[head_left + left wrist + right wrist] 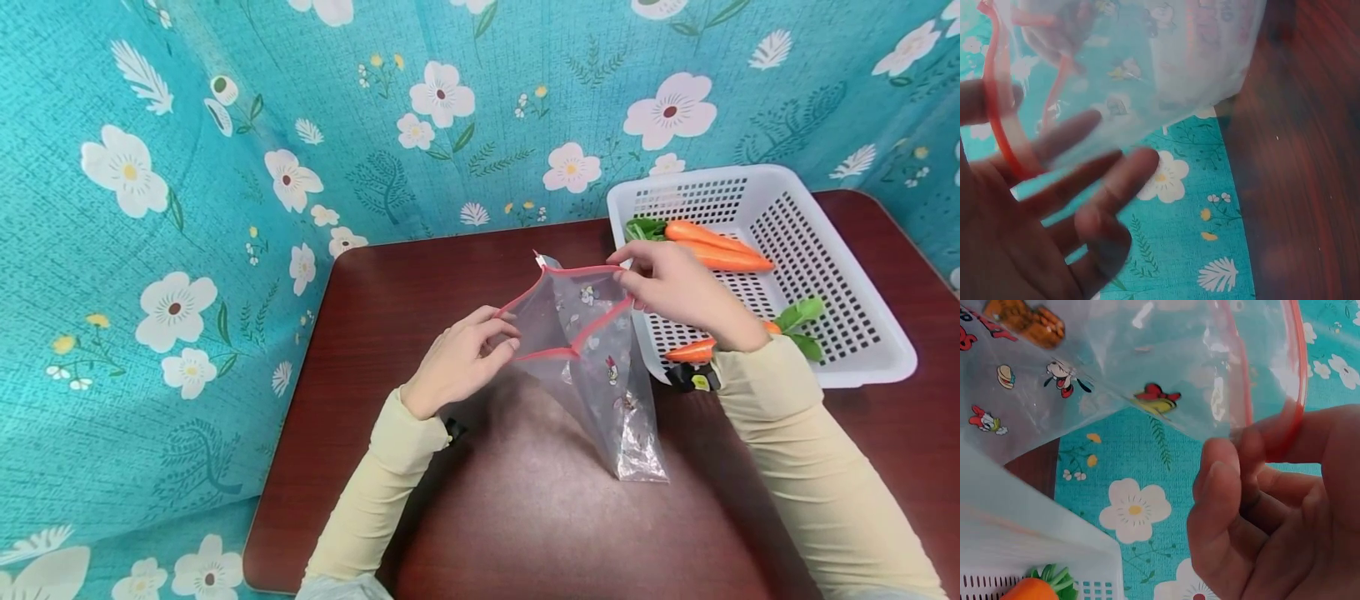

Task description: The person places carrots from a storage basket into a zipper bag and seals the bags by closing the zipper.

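Observation:
A clear plastic zip bag [611,375] with red edging and cartoon prints hangs mouth up over the table, its mouth spread wide. My right hand [667,279] pinches the right corner of the rim; the right wrist view shows thumb and fingers [1219,481] closed on the plastic by the red strip. At the left side of the mouth is my left hand [465,358]. Its loosely spread fingers [1138,178] lie along the red rim in the left wrist view, some of them seen through the plastic. A white slider tab [542,262] sits at the bag's far corner.
A white plastic basket [873,287] stands on the right of the dark red table [390,292], under my right forearm. Inside lie several carrots [720,254] and green leaves [801,315]. Behind the table hangs a teal flowered cloth [510,125].

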`<state>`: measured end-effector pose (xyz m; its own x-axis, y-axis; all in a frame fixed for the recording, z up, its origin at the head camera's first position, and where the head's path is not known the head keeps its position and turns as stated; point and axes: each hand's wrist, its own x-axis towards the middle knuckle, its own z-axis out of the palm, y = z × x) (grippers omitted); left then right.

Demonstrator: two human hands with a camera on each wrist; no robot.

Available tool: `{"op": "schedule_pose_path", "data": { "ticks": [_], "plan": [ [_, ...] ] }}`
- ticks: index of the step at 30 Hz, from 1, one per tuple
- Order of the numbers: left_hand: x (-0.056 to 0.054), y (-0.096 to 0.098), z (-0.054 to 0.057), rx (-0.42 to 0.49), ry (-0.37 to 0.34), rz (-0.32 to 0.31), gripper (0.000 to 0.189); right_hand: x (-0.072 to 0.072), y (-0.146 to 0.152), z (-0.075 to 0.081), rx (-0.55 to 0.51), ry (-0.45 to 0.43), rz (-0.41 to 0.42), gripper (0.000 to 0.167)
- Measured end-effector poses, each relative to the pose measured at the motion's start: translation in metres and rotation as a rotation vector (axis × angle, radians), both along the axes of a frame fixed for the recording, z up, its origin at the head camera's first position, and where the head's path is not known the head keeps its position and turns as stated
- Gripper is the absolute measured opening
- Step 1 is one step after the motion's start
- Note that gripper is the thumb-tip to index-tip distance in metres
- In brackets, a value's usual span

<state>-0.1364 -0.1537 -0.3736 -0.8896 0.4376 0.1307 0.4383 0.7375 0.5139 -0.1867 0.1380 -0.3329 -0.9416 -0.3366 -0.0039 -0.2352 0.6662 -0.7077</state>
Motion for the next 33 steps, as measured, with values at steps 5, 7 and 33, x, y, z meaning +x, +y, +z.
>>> {"op": "schedule_pose_path", "data": {
  "ticks": [5,7,33],
  "plan": [
    [-0.001,-0.003,-0.001,0.058,-0.001,-0.087,0.035,0.000,0.007,-0.001,-0.019,0.042,-0.042,0.025],
    [-0.002,-0.004,-0.002,0.082,0.019,-0.093,0.037,0.000,0.009,-0.001,-0.023,0.069,-0.064,0.025],
    [-0.015,-0.010,-0.018,0.198,0.133,-0.064,0.026,-0.005,0.029,-0.033,0.011,-0.072,-0.008,0.023]
  ]
}}
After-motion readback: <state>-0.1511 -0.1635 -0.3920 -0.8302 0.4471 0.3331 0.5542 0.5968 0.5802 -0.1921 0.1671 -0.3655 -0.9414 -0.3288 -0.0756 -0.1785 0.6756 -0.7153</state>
